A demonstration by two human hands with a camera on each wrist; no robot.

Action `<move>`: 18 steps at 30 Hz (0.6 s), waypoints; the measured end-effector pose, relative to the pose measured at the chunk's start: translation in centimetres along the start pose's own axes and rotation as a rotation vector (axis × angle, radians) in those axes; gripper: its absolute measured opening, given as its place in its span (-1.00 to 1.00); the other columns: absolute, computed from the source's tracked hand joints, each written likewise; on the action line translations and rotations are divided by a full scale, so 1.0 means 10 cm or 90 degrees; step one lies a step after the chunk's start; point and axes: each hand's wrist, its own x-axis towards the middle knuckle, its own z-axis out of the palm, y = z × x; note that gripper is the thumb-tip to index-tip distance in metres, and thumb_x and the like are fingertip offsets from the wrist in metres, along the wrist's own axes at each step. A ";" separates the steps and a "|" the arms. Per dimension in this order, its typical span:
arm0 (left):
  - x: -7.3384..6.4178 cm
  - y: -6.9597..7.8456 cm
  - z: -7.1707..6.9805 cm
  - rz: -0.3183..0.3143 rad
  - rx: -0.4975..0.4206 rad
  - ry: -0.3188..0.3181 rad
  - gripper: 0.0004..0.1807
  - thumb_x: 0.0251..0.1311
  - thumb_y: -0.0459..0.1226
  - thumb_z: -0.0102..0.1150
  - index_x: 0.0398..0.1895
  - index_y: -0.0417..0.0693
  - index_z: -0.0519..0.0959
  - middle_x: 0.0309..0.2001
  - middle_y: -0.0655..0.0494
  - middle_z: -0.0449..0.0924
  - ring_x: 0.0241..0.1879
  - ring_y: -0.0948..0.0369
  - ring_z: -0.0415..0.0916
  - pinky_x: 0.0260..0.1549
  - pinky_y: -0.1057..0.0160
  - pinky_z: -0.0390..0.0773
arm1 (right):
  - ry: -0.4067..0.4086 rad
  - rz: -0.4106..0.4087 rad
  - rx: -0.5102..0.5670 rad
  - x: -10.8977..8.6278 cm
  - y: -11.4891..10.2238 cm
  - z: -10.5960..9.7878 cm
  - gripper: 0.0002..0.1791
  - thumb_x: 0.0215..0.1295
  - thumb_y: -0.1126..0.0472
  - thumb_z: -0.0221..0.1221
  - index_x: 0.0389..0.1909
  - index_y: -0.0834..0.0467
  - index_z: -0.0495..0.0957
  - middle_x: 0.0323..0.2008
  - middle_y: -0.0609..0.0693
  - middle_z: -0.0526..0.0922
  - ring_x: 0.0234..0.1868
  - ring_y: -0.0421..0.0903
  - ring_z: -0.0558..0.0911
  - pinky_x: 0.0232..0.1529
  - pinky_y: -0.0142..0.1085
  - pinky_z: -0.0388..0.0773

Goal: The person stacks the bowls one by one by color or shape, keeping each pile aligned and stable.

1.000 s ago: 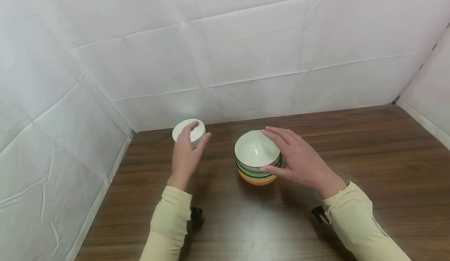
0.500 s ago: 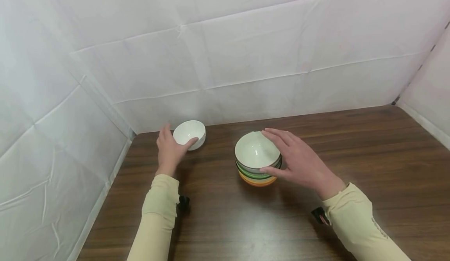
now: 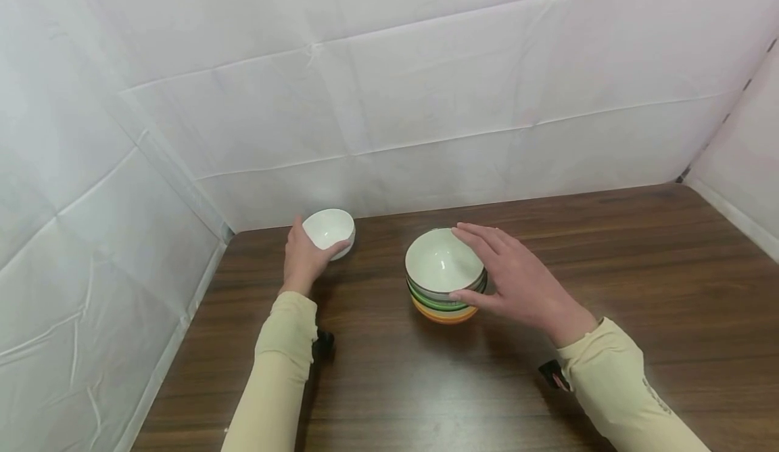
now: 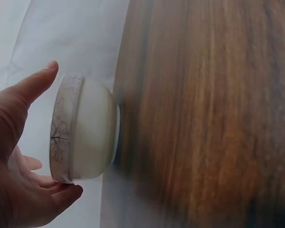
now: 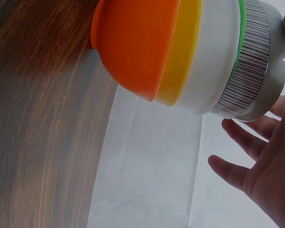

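Note:
A small white bowl point(image 3: 328, 228), with a branch-like floral band showing in the left wrist view, stands upright at the table's back left. My left hand point(image 3: 301, 257) reaches round its left side, thumb extended over the near rim. In the left wrist view the thumb stands off the bowl, while the fingers point(image 4: 69, 192) lie right at its rim. Farther right is a stack of nested bowls point(image 3: 443, 269): orange at the bottom, then yellow, white with a green rim, a striped one and a pale one. My right hand point(image 3: 517, 279) spreads loosely along the stack's right side, fingertips near the top rim.
The dark wood-grain table point(image 3: 389, 384) carries both the single bowl and the stack. White sheeting point(image 3: 438, 114) hangs behind it and along the sides. A black strap piece point(image 3: 554, 374) sits at the right wrist.
My left hand drew back from over the white bowl, moved to its left side, then came right against the rim. The bowl, the stack and my right hand stay practically in place.

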 end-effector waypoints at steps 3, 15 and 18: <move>0.04 -0.02 0.04 -0.006 0.003 -0.003 0.28 -0.03 0.13 0.46 0.58 -0.13 -0.14 0.50 -0.29 0.05 0.45 -0.22 0.13 0.38 -0.22 0.32 | 0.001 -0.002 -0.002 0.00 0.00 0.00 0.01 0.07 -0.31 0.37 0.47 0.06 0.25 0.44 0.02 0.34 0.37 0.12 0.41 0.36 0.11 0.39; 0.04 -0.06 0.05 -0.020 -0.015 0.021 0.19 -0.08 0.13 0.49 0.48 -0.17 0.01 0.37 -0.31 0.18 0.33 -0.19 0.29 0.32 -0.15 0.41 | -0.001 -0.004 0.002 0.00 -0.02 0.02 0.00 0.08 -0.31 0.36 0.47 0.05 0.24 0.45 0.03 0.33 0.39 0.11 0.39 0.36 0.10 0.39; 0.00 -0.08 0.01 -0.022 -0.025 0.020 0.17 -0.07 0.14 0.47 0.47 -0.18 0.02 0.36 -0.28 0.21 0.33 -0.17 0.30 0.32 -0.14 0.41 | -0.001 -0.008 0.006 0.01 -0.03 0.03 0.00 0.08 -0.31 0.36 0.47 0.05 0.25 0.45 0.03 0.33 0.39 0.11 0.39 0.36 0.10 0.40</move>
